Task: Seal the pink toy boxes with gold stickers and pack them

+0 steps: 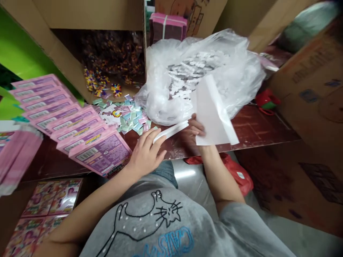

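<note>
My left hand point(148, 151) has its fingers around one end of a narrow white strip point(171, 131) at the table's front edge. To its right, my right hand point(195, 129) grips a white sheet point(213, 114) at its lower left edge, its fingers partly blurred. The sheet stands tilted in front of a clear plastic bag point(160, 85) that holds many small white pieces point(187, 73). Small pastel packets point(134, 119) lie beyond my left hand, beside a printed paper point(109, 115).
Pink boxes point(99, 150) overlap in a row at the left. An open carton point(96, 16) behind holds colourful bead packets point(115, 53). A red object point(268, 100) sits at the right of the table point(252, 132). A red bag point(235, 175) is below the edge.
</note>
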### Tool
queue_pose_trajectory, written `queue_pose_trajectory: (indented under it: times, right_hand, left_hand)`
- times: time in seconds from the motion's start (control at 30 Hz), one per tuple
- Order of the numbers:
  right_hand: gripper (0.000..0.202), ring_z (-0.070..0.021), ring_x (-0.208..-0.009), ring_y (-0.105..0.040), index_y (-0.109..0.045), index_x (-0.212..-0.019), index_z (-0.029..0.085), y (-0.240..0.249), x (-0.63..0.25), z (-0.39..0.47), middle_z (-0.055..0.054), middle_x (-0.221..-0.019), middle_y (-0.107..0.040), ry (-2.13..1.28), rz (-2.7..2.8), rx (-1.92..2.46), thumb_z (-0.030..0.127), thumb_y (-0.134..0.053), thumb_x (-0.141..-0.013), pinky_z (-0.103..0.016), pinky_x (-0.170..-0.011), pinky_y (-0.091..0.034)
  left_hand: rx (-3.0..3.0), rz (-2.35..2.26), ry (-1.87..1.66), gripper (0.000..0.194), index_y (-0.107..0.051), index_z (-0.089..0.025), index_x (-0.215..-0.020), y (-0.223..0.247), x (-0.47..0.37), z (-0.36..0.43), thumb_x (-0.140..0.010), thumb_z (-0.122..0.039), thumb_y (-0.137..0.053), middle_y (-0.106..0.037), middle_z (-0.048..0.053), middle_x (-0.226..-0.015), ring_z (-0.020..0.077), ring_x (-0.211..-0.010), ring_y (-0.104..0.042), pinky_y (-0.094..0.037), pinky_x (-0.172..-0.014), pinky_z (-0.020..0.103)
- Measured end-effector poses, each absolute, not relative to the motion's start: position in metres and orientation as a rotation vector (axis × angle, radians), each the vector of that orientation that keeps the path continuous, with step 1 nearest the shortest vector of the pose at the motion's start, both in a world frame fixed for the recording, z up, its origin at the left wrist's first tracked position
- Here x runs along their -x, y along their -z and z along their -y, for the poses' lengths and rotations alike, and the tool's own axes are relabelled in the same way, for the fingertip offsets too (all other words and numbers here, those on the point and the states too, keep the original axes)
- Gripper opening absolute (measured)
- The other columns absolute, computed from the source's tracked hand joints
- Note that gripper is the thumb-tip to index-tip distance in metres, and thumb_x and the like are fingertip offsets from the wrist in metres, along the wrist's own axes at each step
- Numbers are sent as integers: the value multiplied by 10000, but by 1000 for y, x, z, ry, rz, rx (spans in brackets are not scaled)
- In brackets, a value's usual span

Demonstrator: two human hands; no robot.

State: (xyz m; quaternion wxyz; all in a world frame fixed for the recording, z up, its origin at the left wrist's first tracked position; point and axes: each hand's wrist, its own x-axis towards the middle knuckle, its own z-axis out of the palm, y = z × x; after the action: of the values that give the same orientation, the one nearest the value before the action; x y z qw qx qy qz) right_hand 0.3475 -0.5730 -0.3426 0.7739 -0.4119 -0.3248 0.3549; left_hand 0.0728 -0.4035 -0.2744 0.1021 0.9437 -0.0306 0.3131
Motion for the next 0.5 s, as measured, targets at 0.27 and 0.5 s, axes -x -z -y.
queue_pose_trajectory:
  times: [0.27, 0.5]
  right_hand:
    - [452, -122, -500, -63, -728, -1314, 302, 344, -344, 600, 108, -658, -276, -600, 591, 1057, 569, -442, -1088, -347, -699, -480]
    - [539, -161, -494, -247, -627, -1476, 376, 361, -354, 648, 72, -732, -455, -562, 552, 1054, 573, -275, -1119, -421, -861, -517]
  left_hand:
    - [-2371, -434, -254, 337, -786, -135, -1125, 307, -145, 408, -968, 12, -526, -774, 218, -1244, 399, -1349, -651, -426, -1235, 678]
    - [-1887, -562, -447, 325, -759, -158, -1289, 304, -154, 393, -1041, -169, -549, -813, 122, -1264, 244, -1146, -771, -605, -1058, 382]
